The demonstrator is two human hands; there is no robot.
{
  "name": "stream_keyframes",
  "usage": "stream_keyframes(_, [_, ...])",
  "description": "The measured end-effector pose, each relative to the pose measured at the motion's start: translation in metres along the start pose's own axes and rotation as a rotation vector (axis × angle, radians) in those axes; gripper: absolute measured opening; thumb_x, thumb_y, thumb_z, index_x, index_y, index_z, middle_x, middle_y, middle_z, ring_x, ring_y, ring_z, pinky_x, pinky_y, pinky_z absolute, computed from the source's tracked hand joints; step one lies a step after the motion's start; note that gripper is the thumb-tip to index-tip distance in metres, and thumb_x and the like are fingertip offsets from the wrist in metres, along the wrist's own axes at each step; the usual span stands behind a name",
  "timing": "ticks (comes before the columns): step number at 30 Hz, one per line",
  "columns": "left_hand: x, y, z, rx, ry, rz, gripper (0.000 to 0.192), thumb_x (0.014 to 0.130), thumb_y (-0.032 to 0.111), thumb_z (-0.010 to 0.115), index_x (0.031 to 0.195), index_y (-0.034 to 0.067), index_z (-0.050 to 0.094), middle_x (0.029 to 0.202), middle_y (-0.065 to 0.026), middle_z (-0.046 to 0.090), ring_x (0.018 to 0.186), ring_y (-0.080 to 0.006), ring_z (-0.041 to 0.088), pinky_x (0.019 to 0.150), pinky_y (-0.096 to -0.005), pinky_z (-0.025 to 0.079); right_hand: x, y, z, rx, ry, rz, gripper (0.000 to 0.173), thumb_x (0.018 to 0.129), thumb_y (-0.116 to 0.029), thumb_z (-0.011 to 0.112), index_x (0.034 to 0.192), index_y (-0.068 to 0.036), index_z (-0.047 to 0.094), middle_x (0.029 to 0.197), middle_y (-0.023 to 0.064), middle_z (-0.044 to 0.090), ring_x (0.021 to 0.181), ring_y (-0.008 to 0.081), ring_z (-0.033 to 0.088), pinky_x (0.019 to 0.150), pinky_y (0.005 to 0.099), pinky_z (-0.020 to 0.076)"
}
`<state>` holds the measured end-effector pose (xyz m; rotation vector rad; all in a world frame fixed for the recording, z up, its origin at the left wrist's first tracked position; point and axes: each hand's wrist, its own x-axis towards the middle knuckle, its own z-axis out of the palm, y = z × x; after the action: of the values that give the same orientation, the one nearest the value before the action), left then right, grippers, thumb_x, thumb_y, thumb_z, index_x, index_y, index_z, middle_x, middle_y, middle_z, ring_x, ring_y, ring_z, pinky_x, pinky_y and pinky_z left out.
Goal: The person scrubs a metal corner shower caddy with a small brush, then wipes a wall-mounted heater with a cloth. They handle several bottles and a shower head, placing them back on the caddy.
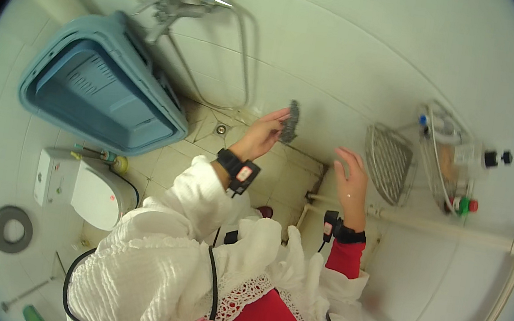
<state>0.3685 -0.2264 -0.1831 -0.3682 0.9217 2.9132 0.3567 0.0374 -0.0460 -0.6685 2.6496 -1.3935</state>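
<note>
My left hand (259,135) grips a dark grey scouring pad (291,122), which looks like steel wool and is a little blurred. It is held in front of me, between the tiled wall and the floor. To its right, my right hand (351,183) is raised with its fingers apart and holds nothing. The nearest thing to that hand is a metal wire corner shelf (388,164) on the wall. Both wrists wear black straps with small boxes on them.
A blue plastic tub (94,93) stands tilted at the left, under a shower mixer tap (180,2) with a hanging hose. A toilet (102,193) is below it. Bottles (465,205) crowd the shelf at right. A pipe (444,231) runs along the wall. A drain (221,129) sits in the floor.
</note>
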Motion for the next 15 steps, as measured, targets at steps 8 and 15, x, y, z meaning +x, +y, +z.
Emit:
stream_keyframes(8, [-0.105, 0.077, -0.087, -0.48, 0.11, 0.169, 0.035, 0.088, 0.004, 0.049, 0.121, 0.001, 0.059, 0.119, -0.0115, 0.065, 0.108, -0.026, 0.059, 0.098, -0.0417, 0.049, 0.205, -0.164, 0.133, -0.038, 0.067, -0.72, 0.029, 0.091, -0.003, 0.057, 0.119, -0.005, 0.065, 0.107, 0.0153, 0.066, 0.1, 0.0359, 0.062, 0.088, 0.0421, 0.0497])
stream_keyframes(15, [-0.159, 0.208, -0.089, -0.348, 0.223, 0.036, 0.026, 0.097, 0.023, 0.054, 0.114, 0.004, 0.062, 0.114, -0.0113, 0.067, 0.103, -0.0257, 0.061, 0.092, -0.046, 0.051, 0.304, -0.241, 0.263, -0.653, 0.13, -0.71, 0.034, 0.08, -0.015, 0.069, 0.113, -0.009, 0.063, 0.107, 0.0116, 0.067, 0.104, 0.0345, 0.061, 0.085, 0.0454, 0.0499])
